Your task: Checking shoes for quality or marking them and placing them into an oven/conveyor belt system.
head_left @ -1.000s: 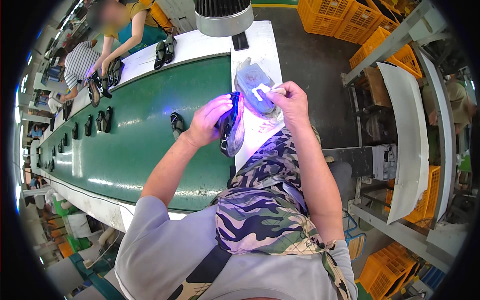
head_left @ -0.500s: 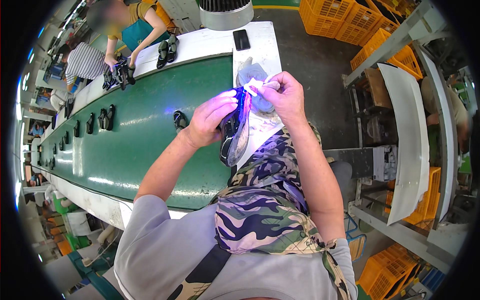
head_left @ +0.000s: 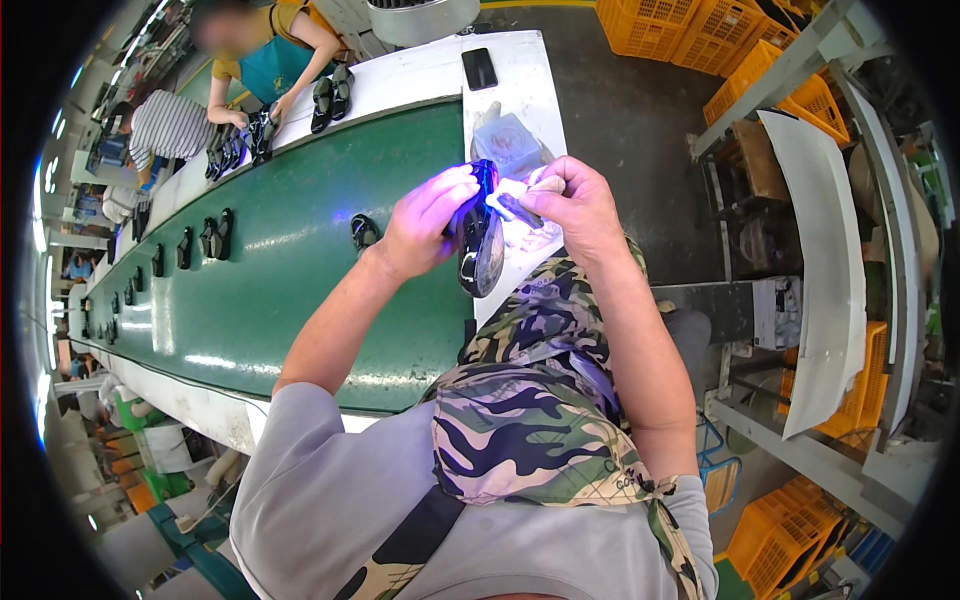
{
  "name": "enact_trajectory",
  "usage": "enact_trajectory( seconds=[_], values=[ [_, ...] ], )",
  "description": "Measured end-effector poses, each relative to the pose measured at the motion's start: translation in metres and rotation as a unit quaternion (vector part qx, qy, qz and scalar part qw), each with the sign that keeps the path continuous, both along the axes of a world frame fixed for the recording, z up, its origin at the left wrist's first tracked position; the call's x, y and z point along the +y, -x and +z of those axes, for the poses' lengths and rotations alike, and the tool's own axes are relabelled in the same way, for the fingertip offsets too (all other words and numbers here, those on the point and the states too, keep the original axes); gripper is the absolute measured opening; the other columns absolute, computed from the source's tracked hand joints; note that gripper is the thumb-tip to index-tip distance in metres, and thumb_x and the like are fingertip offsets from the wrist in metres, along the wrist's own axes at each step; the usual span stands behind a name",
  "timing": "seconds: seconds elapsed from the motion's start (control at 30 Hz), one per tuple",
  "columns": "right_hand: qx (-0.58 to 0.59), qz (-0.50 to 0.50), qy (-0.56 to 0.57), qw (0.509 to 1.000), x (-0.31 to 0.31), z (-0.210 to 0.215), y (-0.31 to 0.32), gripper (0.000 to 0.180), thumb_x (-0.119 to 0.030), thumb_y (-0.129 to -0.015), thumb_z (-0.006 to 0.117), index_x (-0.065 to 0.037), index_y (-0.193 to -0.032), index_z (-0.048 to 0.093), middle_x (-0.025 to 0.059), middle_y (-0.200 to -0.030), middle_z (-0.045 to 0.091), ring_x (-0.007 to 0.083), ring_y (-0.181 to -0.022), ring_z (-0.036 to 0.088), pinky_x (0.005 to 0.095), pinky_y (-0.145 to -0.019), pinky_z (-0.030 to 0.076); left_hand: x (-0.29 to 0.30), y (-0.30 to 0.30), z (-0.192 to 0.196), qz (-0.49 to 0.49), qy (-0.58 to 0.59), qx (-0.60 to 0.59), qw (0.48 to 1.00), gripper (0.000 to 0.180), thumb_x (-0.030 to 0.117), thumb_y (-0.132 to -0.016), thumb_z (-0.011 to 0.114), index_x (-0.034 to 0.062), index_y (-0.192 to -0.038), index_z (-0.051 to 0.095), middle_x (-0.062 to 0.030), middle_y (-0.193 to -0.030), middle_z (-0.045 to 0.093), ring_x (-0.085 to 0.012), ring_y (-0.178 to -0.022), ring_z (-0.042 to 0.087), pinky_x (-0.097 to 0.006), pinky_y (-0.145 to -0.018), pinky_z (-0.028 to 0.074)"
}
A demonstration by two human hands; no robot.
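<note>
My left hand (head_left: pixel 425 225) grips a glossy black shoe (head_left: pixel 482 258) by its upper part, sole side turned toward me, above the white edge of the belt table. A violet-blue light glows on the fingers and the shoe's top. My right hand (head_left: pixel 578 205) is closed on a white cloth (head_left: pixel 512 192) and a short dark tool, pressed against the top of the shoe. Both hands meet over my camouflage apron (head_left: pixel 540 400).
A green conveyor belt (head_left: pixel 280 270) runs away to the left, with one black shoe (head_left: pixel 365 232) close by and several pairs (head_left: pixel 215 238) further along. Two co-workers (head_left: pixel 270 50) handle shoes at the far end. A phone (head_left: pixel 479 68), a plastic container (head_left: pixel 508 140) and orange crates (head_left: pixel 700 30) stand around.
My right hand has come down from above the plastic container and now presses the cloth against the shoe's top. My left hand keeps its hold on the shoe. The far co-worker's arms have shifted.
</note>
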State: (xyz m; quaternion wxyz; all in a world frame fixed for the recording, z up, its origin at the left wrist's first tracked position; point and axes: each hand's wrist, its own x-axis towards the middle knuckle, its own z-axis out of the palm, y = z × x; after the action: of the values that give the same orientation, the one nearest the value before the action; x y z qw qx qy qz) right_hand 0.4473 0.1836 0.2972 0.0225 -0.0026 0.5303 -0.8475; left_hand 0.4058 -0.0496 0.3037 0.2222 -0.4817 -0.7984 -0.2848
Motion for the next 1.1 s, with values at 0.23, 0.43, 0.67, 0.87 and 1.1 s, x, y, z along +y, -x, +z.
enact_trajectory(
  seconds=[0.23,0.43,0.67,0.87,1.1],
  values=[
    [0.006,0.012,-0.042,0.999,0.017,0.012,-0.011,0.018,0.003,-0.078,0.076,-0.004,-0.087,0.061,0.0018,-0.082,0.063,0.0088,-0.072,0.059,0.0248,-0.067,0.049,0.005,0.005,-0.010,0.013,0.046,-0.057,0.997,0.057,-0.003,-0.063,0.077,0.0015,-0.117,0.061,-0.0187,-0.114,0.065,-0.0367,-0.105,0.066,-0.040,-0.090,0.056],
    [0.010,-0.001,-0.051,0.999,0.026,0.018,-0.017,0.019,0.001,-0.078,0.076,-0.004,-0.087,0.061,0.0008,-0.081,0.062,0.0081,-0.073,0.058,0.0242,-0.068,0.048,0.013,0.003,0.003,0.013,0.111,-0.181,0.977,0.055,0.005,-0.065,0.084,0.0033,-0.115,0.063,-0.0167,-0.105,0.067,-0.0353,-0.096,0.068,-0.039,-0.084,0.057],
    [0.008,-0.038,-0.069,0.997,0.031,0.021,-0.017,0.017,0.001,-0.078,0.076,-0.004,-0.085,0.061,0.0022,-0.084,0.063,0.0081,-0.076,0.057,0.0240,-0.070,0.047,0.009,0.002,0.011,-0.058,0.177,-0.342,0.921,0.066,0.017,-0.056,0.091,0.0060,-0.116,0.065,-0.0130,-0.094,0.071,-0.0298,-0.088,0.069,-0.038,-0.081,0.055],
    [0.044,-0.076,-0.055,0.995,0.029,0.001,-0.007,0.018,0.006,-0.079,0.074,-0.004,-0.085,0.060,0.0054,-0.092,0.065,0.0094,-0.079,0.058,0.0248,-0.073,0.049,-0.005,0.002,-0.014,-0.111,0.133,-0.553,0.815,0.063,0.023,-0.063,0.094,0.0017,-0.115,0.064,-0.0065,-0.094,0.070,-0.0151,-0.087,0.064,-0.033,-0.079,0.052],
    [0.086,-0.104,-0.091,0.987,0.026,-0.013,-0.005,0.017,-0.001,-0.078,0.077,-0.003,-0.083,0.060,0.0007,-0.081,0.064,0.0056,-0.072,0.057,0.0222,-0.062,0.048,-0.006,-0.006,-0.014,-0.130,0.023,-0.748,0.650,0.065,0.026,-0.071,0.089,-0.0016,-0.122,0.061,-0.0031,-0.107,0.067,-0.0123,-0.096,0.061,-0.030,-0.088,0.050]
  ],
)
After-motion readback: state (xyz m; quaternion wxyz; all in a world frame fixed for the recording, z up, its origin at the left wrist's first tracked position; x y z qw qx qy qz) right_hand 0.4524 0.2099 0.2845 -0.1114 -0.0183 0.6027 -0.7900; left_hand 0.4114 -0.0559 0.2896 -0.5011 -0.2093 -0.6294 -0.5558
